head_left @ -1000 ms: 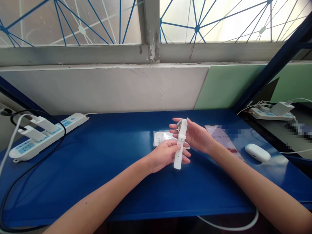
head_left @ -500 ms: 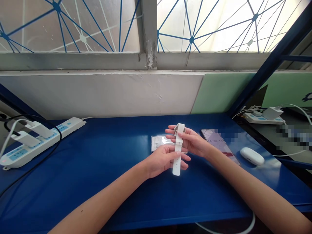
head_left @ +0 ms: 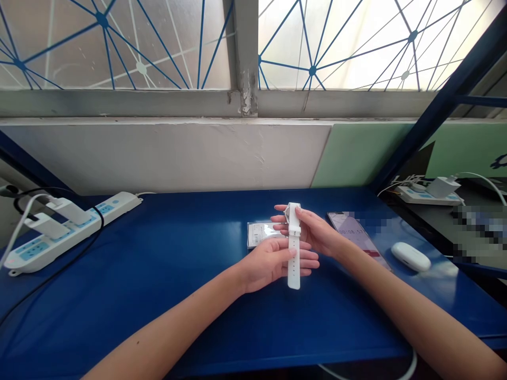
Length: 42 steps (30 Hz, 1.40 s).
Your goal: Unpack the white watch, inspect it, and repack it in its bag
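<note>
Over the desk [head_left: 158, 253] I see a white watch [head_left: 293, 243] in both hands. The left hand [head_left: 269, 264] pins its lower end under the thumb, fingers outstretched; the right hand [head_left: 315, 229], half open, pinches the upper end. Nearby lie a packet [head_left: 257, 232], a phone [head_left: 352, 240] and a case [head_left: 411, 256].

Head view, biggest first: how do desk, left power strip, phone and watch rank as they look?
1. Desk
2. Left power strip
3. Phone and watch, unranked: the phone is partly hidden, the watch long but narrow.
</note>
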Motion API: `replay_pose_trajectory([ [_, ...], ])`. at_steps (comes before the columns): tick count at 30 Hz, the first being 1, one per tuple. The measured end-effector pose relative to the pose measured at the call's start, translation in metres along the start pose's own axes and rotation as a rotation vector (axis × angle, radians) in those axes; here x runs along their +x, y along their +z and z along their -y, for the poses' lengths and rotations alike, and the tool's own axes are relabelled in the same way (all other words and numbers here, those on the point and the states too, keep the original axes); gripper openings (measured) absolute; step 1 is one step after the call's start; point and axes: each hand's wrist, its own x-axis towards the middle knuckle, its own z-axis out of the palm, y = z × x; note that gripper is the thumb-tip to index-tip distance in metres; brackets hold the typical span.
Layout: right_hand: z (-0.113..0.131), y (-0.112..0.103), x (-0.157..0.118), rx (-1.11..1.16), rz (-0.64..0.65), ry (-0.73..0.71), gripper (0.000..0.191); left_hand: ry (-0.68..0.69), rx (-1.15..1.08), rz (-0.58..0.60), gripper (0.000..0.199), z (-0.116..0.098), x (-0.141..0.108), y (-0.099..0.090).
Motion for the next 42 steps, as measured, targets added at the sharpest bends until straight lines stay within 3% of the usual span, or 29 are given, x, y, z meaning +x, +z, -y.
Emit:
replay_pose_trajectory([
  [7, -0.002, -0.004, -0.002, 0.011, 0.114, -0.027, 0.036, 0.047, -0.054, -0.054, 0.023, 0.001, 0.001, 0.002],
  [24, 0.002, -0.004, -0.003, -0.065, 0.095, -0.008, 0.036, 0.024, -0.056, -0.046, 0.022, 0.003, 0.004, -0.001],
  [34, 0.008, 0.007, 0.02, -0.174, 0.101, -0.076, 0.034, 0.095, -0.123, -0.151, 0.022, 0.001, 0.009, -0.006],
  [42, 0.003, -0.002, 0.009, -0.149, 0.08, -0.064, 0.032, 0.067, -0.085, -0.095, 0.021, -0.001, 0.007, -0.001],
])
